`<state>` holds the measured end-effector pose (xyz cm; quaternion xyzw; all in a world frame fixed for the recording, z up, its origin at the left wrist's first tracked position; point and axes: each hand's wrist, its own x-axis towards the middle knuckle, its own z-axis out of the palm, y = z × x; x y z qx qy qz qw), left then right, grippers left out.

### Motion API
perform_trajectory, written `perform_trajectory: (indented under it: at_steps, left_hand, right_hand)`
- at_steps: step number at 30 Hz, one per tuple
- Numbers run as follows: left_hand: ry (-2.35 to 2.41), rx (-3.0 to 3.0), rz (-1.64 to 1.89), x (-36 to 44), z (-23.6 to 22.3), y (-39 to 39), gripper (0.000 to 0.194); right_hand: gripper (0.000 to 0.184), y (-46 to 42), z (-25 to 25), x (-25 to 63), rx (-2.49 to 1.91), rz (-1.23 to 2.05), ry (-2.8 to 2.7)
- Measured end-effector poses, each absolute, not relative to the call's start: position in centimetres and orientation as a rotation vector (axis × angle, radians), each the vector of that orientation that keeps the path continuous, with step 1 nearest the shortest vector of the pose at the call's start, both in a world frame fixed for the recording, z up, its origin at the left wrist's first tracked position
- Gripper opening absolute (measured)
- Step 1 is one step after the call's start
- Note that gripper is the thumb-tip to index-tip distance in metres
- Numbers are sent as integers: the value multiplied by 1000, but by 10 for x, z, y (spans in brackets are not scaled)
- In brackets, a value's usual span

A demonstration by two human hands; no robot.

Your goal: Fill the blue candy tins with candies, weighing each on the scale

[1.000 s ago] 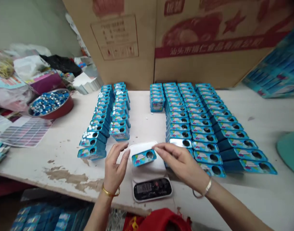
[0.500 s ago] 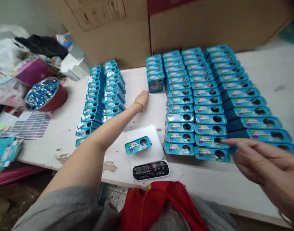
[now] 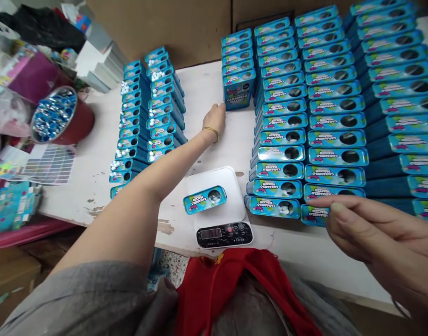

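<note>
My left hand [image 3: 215,122] reaches to the tabletop just in front of the middle column's nearest blue tin [image 3: 237,93]. Its fingers are bunched together, and what they pinch, if anything, is hidden. At the right, my right hand [image 3: 378,233] hovers over the front tins, thumb pressed to the index finger; I cannot make out anything in the pinch. A blue tin with a round hole [image 3: 201,199] lies on the white kitchen scale [image 3: 231,179], small white pieces visible in its hole. The scale's display [image 3: 211,233] is lit.
Rows of blue tins [image 3: 336,121] fill the right side. Two more columns [image 3: 161,98] stand left, white pieces on several tops. Further left are a red bucket [image 3: 86,122] of blue-silver wrapped sweets and printed sheets [image 3: 52,179]. Cardboard boxes [image 3: 196,32] stand behind.
The view has shifted, so the tins appear higher and larger. My left hand stays by the middle column, its fingers still bunched. My right hand remains pinched over the right-hand tins.
</note>
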<state>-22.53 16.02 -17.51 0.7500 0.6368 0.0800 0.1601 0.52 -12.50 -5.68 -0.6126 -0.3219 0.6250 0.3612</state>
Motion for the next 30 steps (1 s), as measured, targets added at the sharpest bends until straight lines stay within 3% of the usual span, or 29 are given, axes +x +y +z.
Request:
perform_trajectory:
  at_steps: [5, 8, 11, 16, 30]
  left_hand:
    - [1641, 2279, 325, -243, -111, 119, 7]
    - [1340, 2438, 579, -241, -37, 50, 15]
    - [895, 2596, 588, -228, 10, -32, 11]
    - [778, 2711, 461, -221, -1, -102, 17]
    - [1411, 2576, 736, -267, -18, -95, 12]
  right_hand:
    - [32, -125, -45, -28, -1447, 1908, -656]
    - [35, -125, -37, -52, -1237, 2130, -544]
    - [40, -127, -35, -70, -1094, 2255, -422]
    - [39, -140, -38, -78, -1014, 2211, -253]
    - [22, -157, -43, -60, -1037, 2157, -329]
